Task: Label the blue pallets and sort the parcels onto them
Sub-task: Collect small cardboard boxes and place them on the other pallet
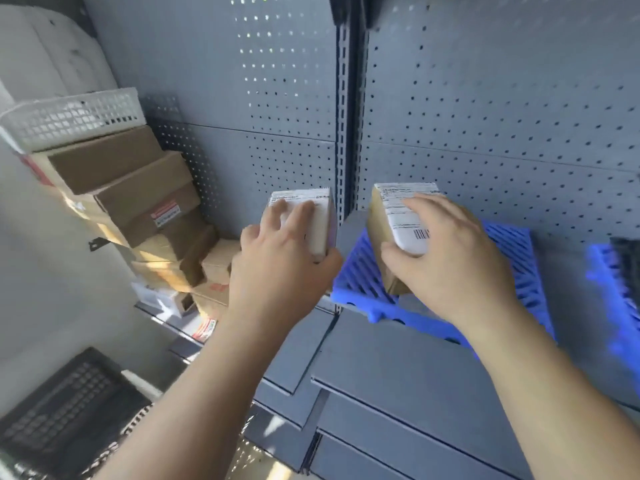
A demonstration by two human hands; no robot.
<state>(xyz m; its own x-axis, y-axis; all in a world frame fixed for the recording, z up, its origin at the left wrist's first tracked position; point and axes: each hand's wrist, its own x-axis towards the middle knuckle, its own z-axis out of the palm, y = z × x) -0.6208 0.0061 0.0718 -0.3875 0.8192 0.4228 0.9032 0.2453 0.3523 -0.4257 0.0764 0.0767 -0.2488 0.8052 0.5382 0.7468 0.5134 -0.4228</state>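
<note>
My left hand (280, 261) grips a small white parcel (320, 216) with a shipping label on top, held in the air in front of the shelf upright. My right hand (450, 258) grips a brown cardboard parcel (379, 223) with a white barcode label, held just over the left part of a blue slatted pallet (360, 271) that lies on the grey shelf. A second blue pallet (616, 292) shows at the right edge, blurred. Whether the brown parcel touches the pallet is unclear.
A leaning stack of brown cardboard parcels (138, 202) fills the left shelf bay, topped by a white plastic basket (72, 116). Grey perforated back panels (485, 116) rise behind. Lower grey shelves (398, 375) step out below. A black crate (62, 417) sits at the bottom left.
</note>
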